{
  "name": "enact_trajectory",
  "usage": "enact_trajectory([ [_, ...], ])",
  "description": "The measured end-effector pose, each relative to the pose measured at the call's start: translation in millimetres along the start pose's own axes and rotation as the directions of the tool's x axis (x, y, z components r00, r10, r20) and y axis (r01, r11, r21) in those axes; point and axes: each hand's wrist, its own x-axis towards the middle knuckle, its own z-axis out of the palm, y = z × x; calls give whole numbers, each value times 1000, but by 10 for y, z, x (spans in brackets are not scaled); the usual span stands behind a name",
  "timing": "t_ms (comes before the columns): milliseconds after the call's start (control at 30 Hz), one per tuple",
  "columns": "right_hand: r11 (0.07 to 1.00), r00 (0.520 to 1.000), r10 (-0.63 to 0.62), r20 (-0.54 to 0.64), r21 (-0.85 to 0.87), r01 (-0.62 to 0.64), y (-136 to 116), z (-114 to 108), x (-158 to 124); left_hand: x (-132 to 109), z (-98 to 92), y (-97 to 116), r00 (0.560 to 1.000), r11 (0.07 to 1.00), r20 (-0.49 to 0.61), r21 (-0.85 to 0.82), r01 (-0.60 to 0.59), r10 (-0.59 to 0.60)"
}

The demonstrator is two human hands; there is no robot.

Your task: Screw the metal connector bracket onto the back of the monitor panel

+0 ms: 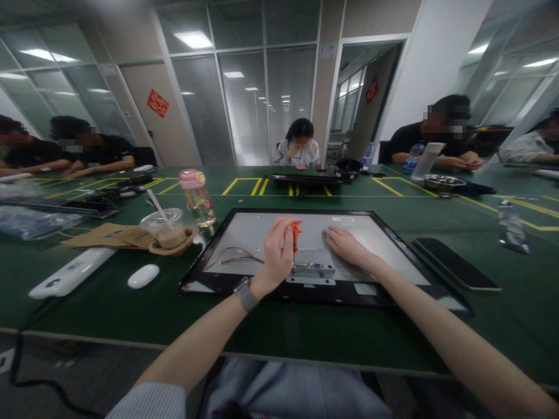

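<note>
My left hand [279, 249] is closed around the orange handle of a screwdriver [296, 235], held upright. Its shaft points down at the left part of a metal bracket [312, 276] with ports along it. The bracket sits at the near edge of a flat display panel [253, 224], which has a grey metal back and a black frame. My right hand [347, 245] lies flat on the panel's back, right of the screwdriver, fingers stretched out and holding nothing. Thin wires [240, 256] run over the metal left of my left hand. The screwdriver's tip is too small to make out.
Left of the panel are a pink-lidded bottle [197, 198], a plastic cup [162, 224], a white oval case [143, 276] and a white device [72, 272] with a cable. A phone [454, 263] lies to the right. Several people sit around the green table [131, 311].
</note>
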Motion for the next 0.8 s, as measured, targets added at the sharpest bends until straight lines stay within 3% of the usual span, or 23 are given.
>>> enact_trajectory([
  [333,1000,1000,-16,-16,3,16,28,4,-4,45,-12,-28,995,995,-96,96,-15,25],
  [600,1000,1000,-11,-10,5,11,25,8,-1,44,-24,-22,999,999,2,1,32,-32],
  [800,1000,1000,-3,-1,1,3,10,-1,-4,71,-28,-32,991,997,-131,62,36,-27],
])
